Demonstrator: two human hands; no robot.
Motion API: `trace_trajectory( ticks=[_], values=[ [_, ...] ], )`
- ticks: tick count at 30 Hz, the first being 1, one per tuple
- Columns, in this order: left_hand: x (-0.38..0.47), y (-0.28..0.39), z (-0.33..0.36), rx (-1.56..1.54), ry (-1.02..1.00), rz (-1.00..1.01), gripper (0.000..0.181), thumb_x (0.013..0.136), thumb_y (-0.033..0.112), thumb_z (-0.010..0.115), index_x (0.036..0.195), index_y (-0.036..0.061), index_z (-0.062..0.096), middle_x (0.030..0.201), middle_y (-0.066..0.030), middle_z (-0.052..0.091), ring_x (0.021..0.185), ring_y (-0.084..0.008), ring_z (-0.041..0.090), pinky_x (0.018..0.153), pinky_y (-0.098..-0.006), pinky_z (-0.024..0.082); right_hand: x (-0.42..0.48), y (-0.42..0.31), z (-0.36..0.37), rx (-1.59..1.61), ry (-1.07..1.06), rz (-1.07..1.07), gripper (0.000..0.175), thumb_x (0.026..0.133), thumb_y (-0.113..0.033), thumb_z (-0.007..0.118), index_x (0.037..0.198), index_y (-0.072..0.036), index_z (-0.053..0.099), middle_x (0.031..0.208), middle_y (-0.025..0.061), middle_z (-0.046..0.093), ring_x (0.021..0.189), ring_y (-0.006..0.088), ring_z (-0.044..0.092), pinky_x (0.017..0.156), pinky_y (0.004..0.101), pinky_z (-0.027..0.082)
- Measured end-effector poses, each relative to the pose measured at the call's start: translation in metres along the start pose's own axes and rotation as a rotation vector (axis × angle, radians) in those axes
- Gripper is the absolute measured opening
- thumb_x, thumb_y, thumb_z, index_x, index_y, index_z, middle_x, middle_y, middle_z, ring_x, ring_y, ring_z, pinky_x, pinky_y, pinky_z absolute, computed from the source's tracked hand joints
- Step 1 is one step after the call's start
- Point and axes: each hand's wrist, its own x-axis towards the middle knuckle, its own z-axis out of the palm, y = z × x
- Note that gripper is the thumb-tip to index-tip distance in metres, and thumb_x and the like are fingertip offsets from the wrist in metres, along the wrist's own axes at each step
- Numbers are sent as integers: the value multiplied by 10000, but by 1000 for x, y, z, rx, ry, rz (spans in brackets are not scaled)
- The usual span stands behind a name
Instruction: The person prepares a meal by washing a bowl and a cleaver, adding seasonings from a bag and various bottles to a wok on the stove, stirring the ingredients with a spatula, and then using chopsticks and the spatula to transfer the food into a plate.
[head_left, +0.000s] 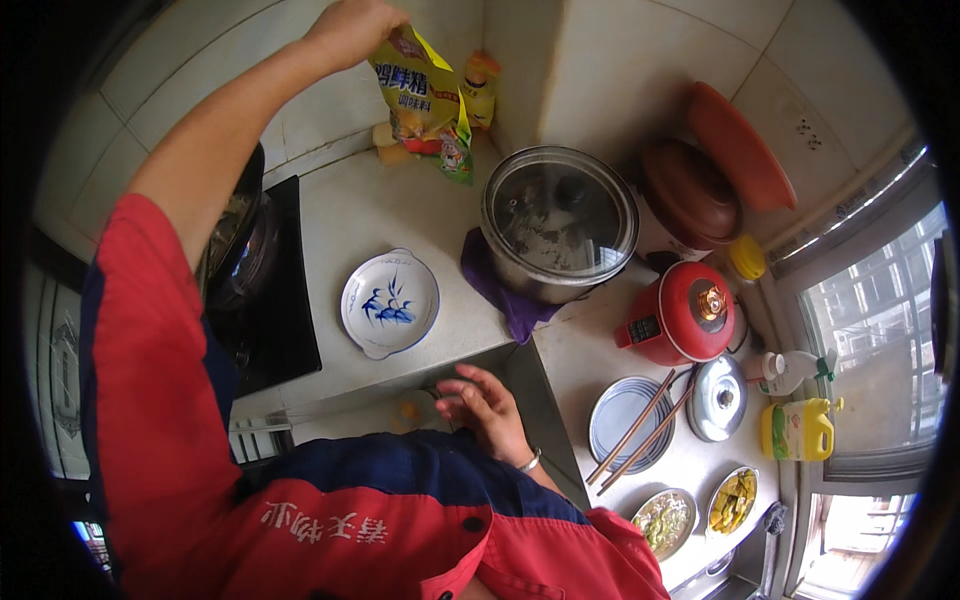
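My left hand (356, 34) is raised at the far wall and grips the top corner of a yellow and green seasoning pouch (424, 97), which hangs above the counter. A smaller yellow packet (481, 86) leans in the corner behind it. My right hand (486, 412) is in front of my body near the counter edge, fingers apart, with nothing visible in it. Between the hands lies a white two-handled dish (390, 304) with a blue plant pattern. A steel pot (559, 221) with a glass lid stands on a purple cloth (487, 285).
A wok (232, 217) sits on the black gas stove (289, 300) at left. To the right are a red electric cooker (682, 315), chopsticks (637, 427) across stacked plates (611, 409), a metal lid (718, 397), two food dishes, a yellow jug (796, 431) and a window.
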Motion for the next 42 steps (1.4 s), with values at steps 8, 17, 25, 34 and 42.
trace_trajectory(
  ticks=[8, 17, 25, 34, 42],
  values=[
    [29, -3, 140, -151, -100, 63, 135, 747, 55, 500, 845, 75, 589, 824, -97, 612, 777, -302, 583, 654, -380, 467, -2, 6, -39, 61, 96, 78, 332, 923, -155, 462, 1228, -32, 411, 1093, 160, 568, 919, 218, 602, 796, 357, 509],
    [64, 38, 207, -298, -150, 167, 153, 745, 22, 504, 866, 56, 591, 842, -123, 601, 791, -328, 567, 676, -393, 462, 6, 8, -51, 166, 229, 93, 329, 908, -169, 494, 1196, -18, 445, 1063, 166, 580, 882, 220, 611, 782, 318, 492],
    [103, 64, 232, -308, -256, 162, 179, 765, 41, 502, 913, 31, 602, 932, -153, 609, 874, -338, 572, 721, -392, 468, 7, 4, -61, 223, 329, 94, 319, 909, -140, 484, 1194, -2, 444, 1034, 163, 586, 863, 217, 611, 772, 316, 493],
    [134, 67, 246, -162, -322, 185, 199, 755, 55, 491, 909, 17, 610, 1008, -154, 585, 939, -322, 563, 770, -379, 468, 8, 1, -66, 246, 381, 91, 309, 905, -133, 492, 1185, -8, 456, 1016, 156, 592, 850, 214, 612, 758, 307, 496],
    [124, 63, 283, -242, -177, -21, 251, 766, 23, 511, 1006, 7, 585, 1049, -186, 556, 945, -339, 555, 793, -376, 465, 6, 2, -66, 251, 347, 109, 305, 905, -135, 492, 1183, -14, 457, 1030, 156, 589, 853, 215, 612, 765, 311, 497]
  ],
)
